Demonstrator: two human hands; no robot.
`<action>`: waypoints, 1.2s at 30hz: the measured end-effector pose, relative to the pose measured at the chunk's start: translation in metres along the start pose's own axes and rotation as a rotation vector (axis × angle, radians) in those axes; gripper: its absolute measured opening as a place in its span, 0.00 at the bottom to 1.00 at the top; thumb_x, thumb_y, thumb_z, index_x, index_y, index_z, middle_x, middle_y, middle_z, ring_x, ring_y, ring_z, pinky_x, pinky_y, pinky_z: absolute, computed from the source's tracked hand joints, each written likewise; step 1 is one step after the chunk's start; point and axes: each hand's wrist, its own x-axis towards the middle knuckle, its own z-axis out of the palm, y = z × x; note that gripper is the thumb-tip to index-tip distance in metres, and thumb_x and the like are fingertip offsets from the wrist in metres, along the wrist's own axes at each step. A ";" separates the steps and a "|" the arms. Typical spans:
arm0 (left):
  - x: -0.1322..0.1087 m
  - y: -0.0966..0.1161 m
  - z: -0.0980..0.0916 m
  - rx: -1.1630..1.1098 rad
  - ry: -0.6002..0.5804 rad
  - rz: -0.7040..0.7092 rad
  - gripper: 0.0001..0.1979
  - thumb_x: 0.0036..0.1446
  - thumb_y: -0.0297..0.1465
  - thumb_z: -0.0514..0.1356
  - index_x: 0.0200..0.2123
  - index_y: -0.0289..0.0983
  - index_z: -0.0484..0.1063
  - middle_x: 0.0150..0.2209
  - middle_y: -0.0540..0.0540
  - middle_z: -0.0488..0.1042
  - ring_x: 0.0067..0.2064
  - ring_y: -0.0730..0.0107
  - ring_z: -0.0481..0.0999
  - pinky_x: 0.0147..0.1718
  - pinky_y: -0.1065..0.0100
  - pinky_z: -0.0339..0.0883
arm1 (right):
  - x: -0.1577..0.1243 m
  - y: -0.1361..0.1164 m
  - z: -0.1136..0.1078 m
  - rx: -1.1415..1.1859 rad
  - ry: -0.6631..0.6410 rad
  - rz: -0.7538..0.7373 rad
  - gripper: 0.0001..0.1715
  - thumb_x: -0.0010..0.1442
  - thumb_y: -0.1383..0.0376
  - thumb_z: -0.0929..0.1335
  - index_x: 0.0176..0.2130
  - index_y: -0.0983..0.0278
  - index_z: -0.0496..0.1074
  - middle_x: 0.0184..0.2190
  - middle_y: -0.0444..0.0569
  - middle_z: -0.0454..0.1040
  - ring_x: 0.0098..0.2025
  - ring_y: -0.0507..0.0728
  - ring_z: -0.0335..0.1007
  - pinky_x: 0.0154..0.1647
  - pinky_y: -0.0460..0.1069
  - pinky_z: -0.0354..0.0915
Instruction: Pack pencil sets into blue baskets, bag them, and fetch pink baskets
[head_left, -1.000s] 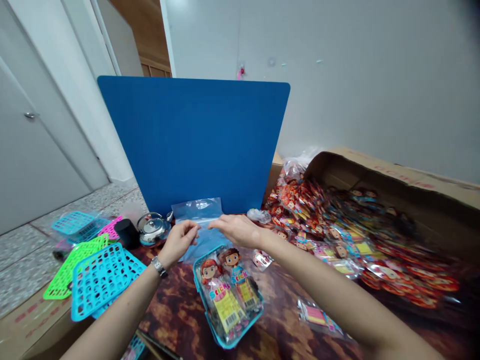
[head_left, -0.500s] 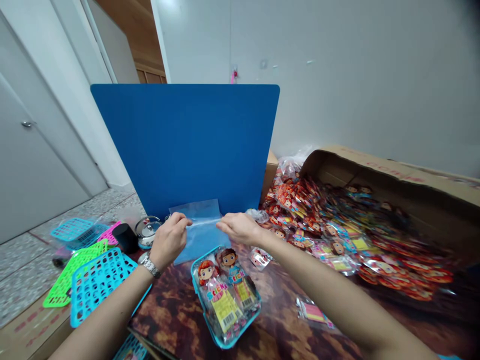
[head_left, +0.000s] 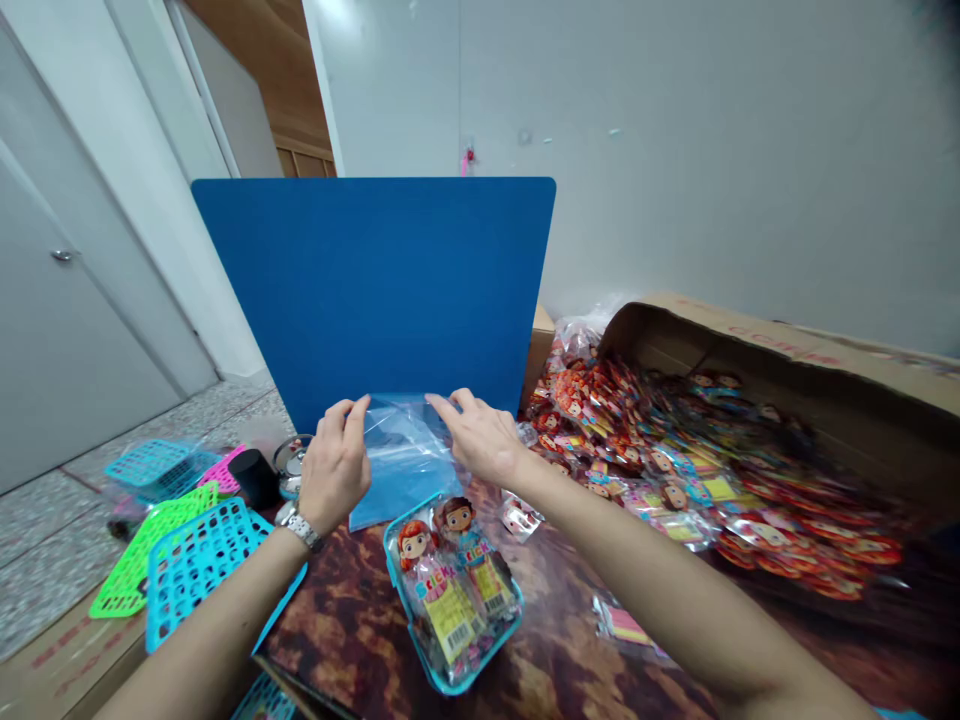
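Fingers [head_left: 352, 412] of the left hand [head_left: 334, 468] are closing on the upper left corner of the clear plastic bag [head_left: 401, 460], thumb and forefinger pinching its edge. The right hand [head_left: 480, 440] is reaching in from the right, back of the hand facing up, its fingers [head_left: 450, 405] slightly spread and lying along the bag's top right edge; the thumb is hiding underneath, so I cannot tell whether it is gripping.

Both forearms are stretching far out over the brown marbled table [head_left: 345, 620], and a wristwatch [head_left: 304, 530] is showing on the left wrist. The bag is sitting between the two hands, just in front of the upright blue board [head_left: 375, 290] and just beyond the teal tray [head_left: 400, 590] holding doll packets [head_left: 450, 585].

Teal and green grid baskets [head_left: 199, 560] are lying to the left, and a cardboard box [head_left: 825, 380] piled with colourful packets is lying open on the right.
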 end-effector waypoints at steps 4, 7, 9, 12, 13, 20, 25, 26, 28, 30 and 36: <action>0.006 -0.001 -0.007 -0.080 0.005 0.053 0.32 0.51 0.22 0.53 0.61 0.24 0.52 0.54 0.30 0.62 0.55 0.48 0.63 0.54 0.53 0.63 | -0.001 0.003 -0.016 0.070 0.027 0.055 0.52 0.52 0.69 0.65 0.65 0.44 0.34 0.66 0.54 0.40 0.56 0.67 0.57 0.42 0.56 0.65; 0.003 -0.002 -0.010 -0.081 0.009 0.108 0.35 0.52 0.22 0.53 0.63 0.27 0.47 0.57 0.31 0.60 0.56 0.49 0.62 0.54 0.53 0.63 | -0.003 0.007 -0.019 0.117 0.017 0.081 0.55 0.52 0.57 0.69 0.65 0.43 0.33 0.68 0.57 0.36 0.55 0.71 0.61 0.42 0.60 0.66; -0.002 -0.003 -0.008 -0.076 -0.015 0.116 0.36 0.51 0.21 0.53 0.64 0.28 0.45 0.59 0.31 0.58 0.57 0.49 0.62 0.54 0.53 0.64 | -0.001 0.012 -0.014 0.167 -0.008 0.110 0.46 0.55 0.49 0.66 0.66 0.48 0.41 0.65 0.59 0.49 0.52 0.70 0.66 0.44 0.61 0.65; -0.006 -0.004 0.000 -0.116 -0.092 0.104 0.38 0.49 0.20 0.52 0.64 0.26 0.44 0.60 0.30 0.57 0.58 0.48 0.61 0.53 0.52 0.64 | 0.008 0.020 0.000 0.199 -0.030 0.184 0.27 0.63 0.51 0.57 0.59 0.55 0.62 0.50 0.53 0.72 0.48 0.64 0.71 0.45 0.57 0.65; -0.005 -0.004 0.002 -0.138 -0.118 0.106 0.38 0.48 0.19 0.51 0.64 0.25 0.45 0.60 0.29 0.56 0.58 0.47 0.60 0.54 0.52 0.64 | 0.012 0.021 0.003 0.193 -0.031 0.205 0.24 0.64 0.53 0.57 0.55 0.56 0.66 0.46 0.51 0.75 0.47 0.63 0.72 0.45 0.55 0.65; 0.018 0.003 -0.010 -0.222 -0.072 0.151 0.39 0.48 0.18 0.51 0.64 0.24 0.42 0.61 0.28 0.53 0.62 0.49 0.55 0.59 0.52 0.58 | 0.023 0.013 0.000 0.138 0.157 0.234 0.20 0.59 0.48 0.63 0.45 0.55 0.70 0.44 0.47 0.73 0.39 0.58 0.73 0.35 0.49 0.64; 0.011 0.009 -0.015 -0.234 -0.026 0.195 0.40 0.49 0.16 0.49 0.65 0.28 0.39 0.61 0.29 0.53 0.63 0.50 0.54 0.58 0.52 0.60 | 0.017 0.010 0.002 0.088 0.213 0.226 0.19 0.62 0.55 0.61 0.52 0.50 0.67 0.57 0.51 0.61 0.38 0.56 0.74 0.33 0.49 0.64; 0.006 0.010 -0.013 -0.243 -0.020 0.200 0.40 0.49 0.16 0.49 0.65 0.29 0.39 0.62 0.29 0.53 0.63 0.51 0.54 0.57 0.52 0.61 | 0.017 0.011 0.003 0.096 0.172 0.216 0.18 0.64 0.55 0.59 0.51 0.51 0.68 0.55 0.50 0.65 0.39 0.57 0.74 0.35 0.49 0.64; -0.002 0.008 -0.007 -0.265 -0.022 0.186 0.38 0.50 0.16 0.48 0.65 0.29 0.41 0.61 0.30 0.54 0.63 0.53 0.55 0.57 0.53 0.61 | 0.020 0.013 0.006 0.098 0.058 0.196 0.20 0.66 0.56 0.55 0.47 0.53 0.71 0.46 0.49 0.73 0.41 0.58 0.73 0.37 0.50 0.64; -0.011 0.001 0.001 -0.295 -0.055 0.140 0.33 0.51 0.17 0.47 0.62 0.29 0.53 0.59 0.31 0.59 0.61 0.54 0.60 0.56 0.53 0.63 | 0.023 0.017 0.008 0.077 -0.029 0.177 0.20 0.65 0.58 0.55 0.44 0.55 0.73 0.40 0.49 0.76 0.42 0.59 0.73 0.38 0.50 0.64; -0.008 -0.032 0.016 -0.321 -0.334 0.012 0.19 0.49 0.19 0.47 0.31 0.37 0.77 0.48 0.40 0.71 0.48 0.59 0.73 0.48 0.56 0.68 | 0.034 0.029 0.010 0.041 -0.078 0.121 0.20 0.56 0.70 0.62 0.45 0.53 0.74 0.41 0.48 0.77 0.42 0.59 0.74 0.39 0.50 0.65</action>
